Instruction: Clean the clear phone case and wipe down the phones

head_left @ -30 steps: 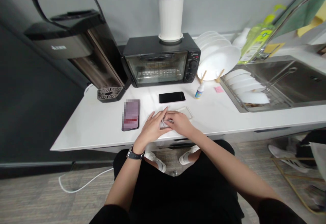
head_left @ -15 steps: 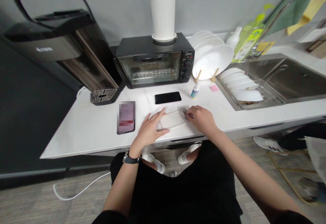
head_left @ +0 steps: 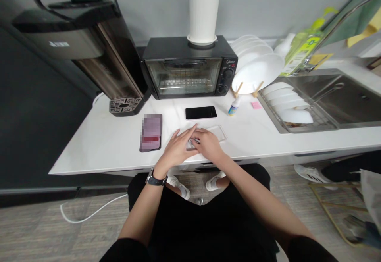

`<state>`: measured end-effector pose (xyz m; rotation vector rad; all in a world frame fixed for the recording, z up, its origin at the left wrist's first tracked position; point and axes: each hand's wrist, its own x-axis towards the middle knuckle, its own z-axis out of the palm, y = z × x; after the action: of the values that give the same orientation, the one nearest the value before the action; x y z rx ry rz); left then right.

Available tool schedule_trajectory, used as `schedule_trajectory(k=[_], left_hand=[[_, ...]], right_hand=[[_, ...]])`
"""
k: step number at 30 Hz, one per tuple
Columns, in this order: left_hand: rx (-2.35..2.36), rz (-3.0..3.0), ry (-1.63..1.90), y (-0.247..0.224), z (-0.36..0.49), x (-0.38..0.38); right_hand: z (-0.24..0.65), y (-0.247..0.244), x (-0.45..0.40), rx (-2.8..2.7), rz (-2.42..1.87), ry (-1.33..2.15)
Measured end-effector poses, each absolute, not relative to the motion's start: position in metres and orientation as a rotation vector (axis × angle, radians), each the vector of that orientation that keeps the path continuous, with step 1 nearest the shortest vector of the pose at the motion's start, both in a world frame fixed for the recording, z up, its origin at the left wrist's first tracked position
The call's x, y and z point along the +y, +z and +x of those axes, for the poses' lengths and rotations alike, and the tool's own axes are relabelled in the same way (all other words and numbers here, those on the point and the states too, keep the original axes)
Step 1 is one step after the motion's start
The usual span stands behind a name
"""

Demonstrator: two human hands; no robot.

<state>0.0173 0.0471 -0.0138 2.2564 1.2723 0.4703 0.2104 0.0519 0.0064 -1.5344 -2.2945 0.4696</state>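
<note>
The case [head_left: 219,133] lies near the surface's [head_left: 95,151] front edge, left grip [head_left: 178,147] spread open at its left end, right grip [head_left: 207,143] pinching a half-hidden wad [head_left: 196,139] there, with wide room rightward to the sink [head_left: 354,103]

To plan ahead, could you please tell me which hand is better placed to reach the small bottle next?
Probably the right hand, though it looks occupied: it is nearer the bottle, while the left hand is farther left, at the clear case.

Clear rect. case [head_left: 220,132] flat on wht counter [head_left: 101,147] nr front edge, slight angle, mid hidden.
</note>
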Motion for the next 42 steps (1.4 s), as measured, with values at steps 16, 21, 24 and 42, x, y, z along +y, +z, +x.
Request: schedule_trajectory(k=[16, 21, 24, 42], left_hand=[[1.28, 2.28, 0.442, -0.01, 0.018, 0.042], [1.275, 2.267, 0.423, -0.007, 0.018, 0.042], [1.269, 2.253, 0.424, -0.006, 0.019, 0.043], [1.269, 2.26, 0.455, -0.011, 0.018, 0.044]], right_hand=[[0.285, 0.027, 0.033, -2.277, -1.957, 0.199], [0.297, 0.02, 0.03, -2.223, -1.99, 0.048], [0.291, 0.014, 0.035, -2.176, -2.003, -0.008], [0.211, 0.024, 0.025, -2.406, -1.605, 0.397]])
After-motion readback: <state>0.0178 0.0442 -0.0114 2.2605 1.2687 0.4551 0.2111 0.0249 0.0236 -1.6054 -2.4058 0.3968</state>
